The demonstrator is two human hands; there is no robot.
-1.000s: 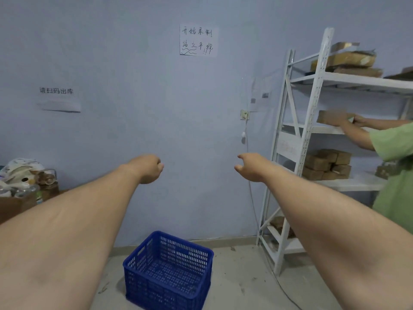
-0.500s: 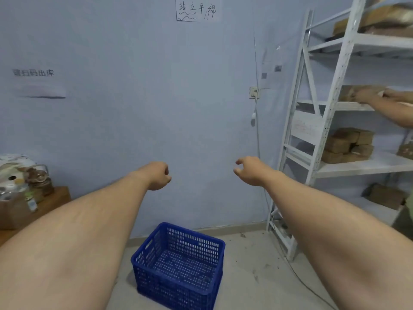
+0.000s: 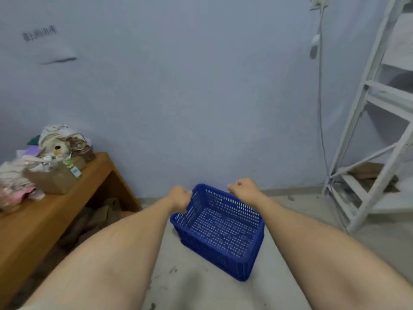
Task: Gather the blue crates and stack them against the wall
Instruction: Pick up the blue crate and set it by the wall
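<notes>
One blue perforated plastic crate (image 3: 220, 229) stands empty on the concrete floor, turned at an angle, its far corner close to the pale blue wall (image 3: 201, 97). My left hand (image 3: 180, 196) is a closed fist on the rim at the crate's far left side. My right hand (image 3: 242, 189) curls over the far rim, fingers pointing left. Both forearms stretch down from the bottom corners of the view. How firmly each hand grips is partly hidden by the hands themselves.
A wooden bench (image 3: 51, 211) with a cardboard box and piled clutter (image 3: 44, 157) stands at the left, with bags beneath it. At the right stands a white metal shelving rack (image 3: 366, 153), with a cable (image 3: 320, 108) hanging down the wall beside it.
The view has dropped towards the floor and come closer. Both hands went from hanging in the air in front of the wall down to the crate's rim. The other person at the rack is out of view.
</notes>
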